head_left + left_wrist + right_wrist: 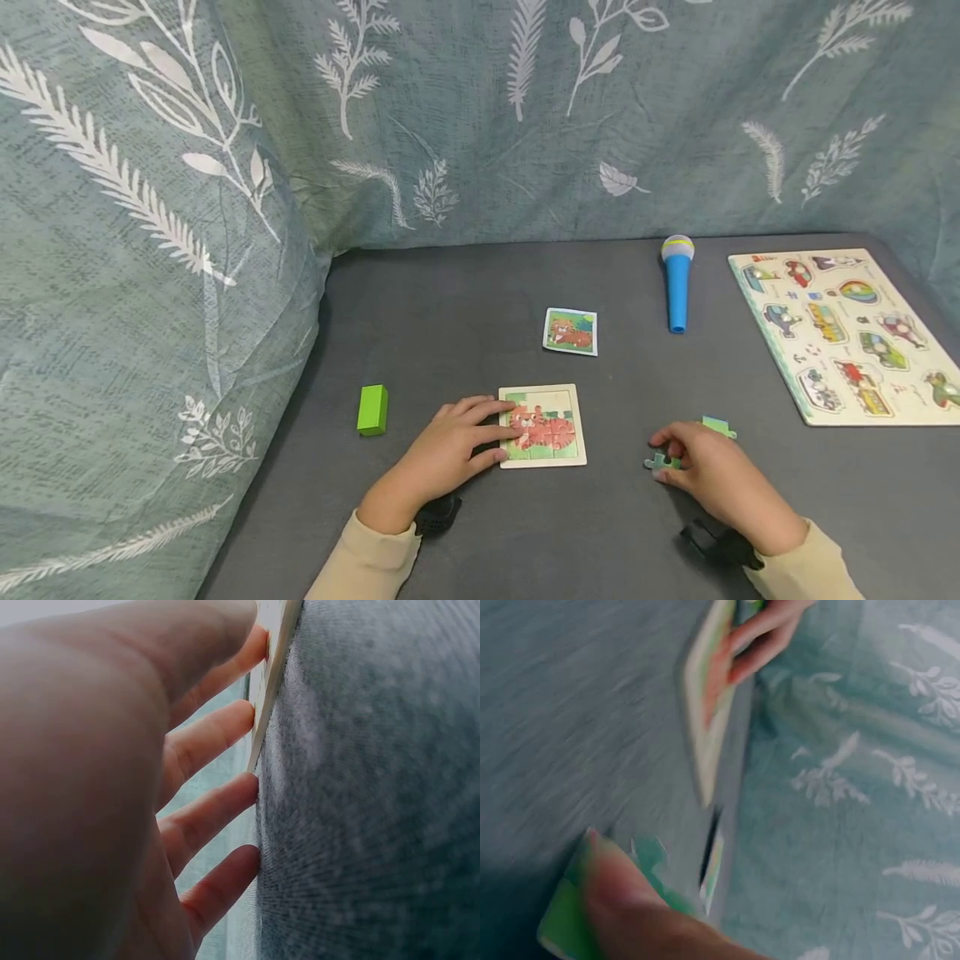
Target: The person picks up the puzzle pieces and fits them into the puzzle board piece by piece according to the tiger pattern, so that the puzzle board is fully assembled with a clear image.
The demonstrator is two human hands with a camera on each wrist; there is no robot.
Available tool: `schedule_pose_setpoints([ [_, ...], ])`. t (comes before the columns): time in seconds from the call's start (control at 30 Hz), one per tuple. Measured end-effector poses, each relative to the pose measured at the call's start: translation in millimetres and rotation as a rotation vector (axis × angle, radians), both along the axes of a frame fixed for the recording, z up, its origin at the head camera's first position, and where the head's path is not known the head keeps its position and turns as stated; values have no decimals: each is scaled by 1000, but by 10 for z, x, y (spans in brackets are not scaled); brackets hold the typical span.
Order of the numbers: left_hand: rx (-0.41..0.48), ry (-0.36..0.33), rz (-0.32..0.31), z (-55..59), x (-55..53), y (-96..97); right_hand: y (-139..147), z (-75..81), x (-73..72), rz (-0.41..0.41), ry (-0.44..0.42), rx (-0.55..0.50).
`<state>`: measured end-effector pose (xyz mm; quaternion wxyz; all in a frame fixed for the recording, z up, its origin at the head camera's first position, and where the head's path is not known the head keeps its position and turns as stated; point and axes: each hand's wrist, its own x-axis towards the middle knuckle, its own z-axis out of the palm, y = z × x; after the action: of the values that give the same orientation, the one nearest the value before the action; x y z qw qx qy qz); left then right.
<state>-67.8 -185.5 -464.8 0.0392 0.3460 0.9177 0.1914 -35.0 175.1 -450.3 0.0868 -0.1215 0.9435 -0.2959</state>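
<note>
A small square jigsaw board [542, 462] lies in the middle of the table, showing an orange tiger on green, with pale bare patches along its top part. My left hand [438, 450] rests on its left side, fingers spread and nearly straight. In the left wrist view the fingertips [240, 712] touch the board's edge and the table beside it. To the right, my right hand [712, 475] pinches a green puzzle piece [660, 462] between thumb and fingers. Another puzzle piece [717, 426], green and blue, lies just behind that hand, partly hidden by it.
A tiger picture card [571, 332] lies behind the board. A green block [372, 410] sits at the left, a blue toy microphone [677, 283] at the back right. A large vehicle peg puzzle [806, 367] covers the right side. Patterned cloth [480, 167] hangs behind the table.
</note>
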Motion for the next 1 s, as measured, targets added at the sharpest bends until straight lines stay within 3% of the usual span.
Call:
schedule_pose_setpoints([
  [0.1,-2,-10,13,21,5,-26,-133,77,-141,56,11,-116],
  [0.27,-7,-2,12,18,11,-30,-368,175,-428,63,-31,-341],
  [0.53,-15,-8,-18,5,19,23,-658,115,-723,29,-148,-535],
  [0.63,-19,-3,-19,9,17,28,-747,68,-792,32,-133,-542],
  [0.83,-34,-10,-17,31,19,21,-867,-13,-866,32,-102,-459],
  [1.0,-36,-14,-11,51,26,1,-930,-38,-906,97,-105,-412],
])
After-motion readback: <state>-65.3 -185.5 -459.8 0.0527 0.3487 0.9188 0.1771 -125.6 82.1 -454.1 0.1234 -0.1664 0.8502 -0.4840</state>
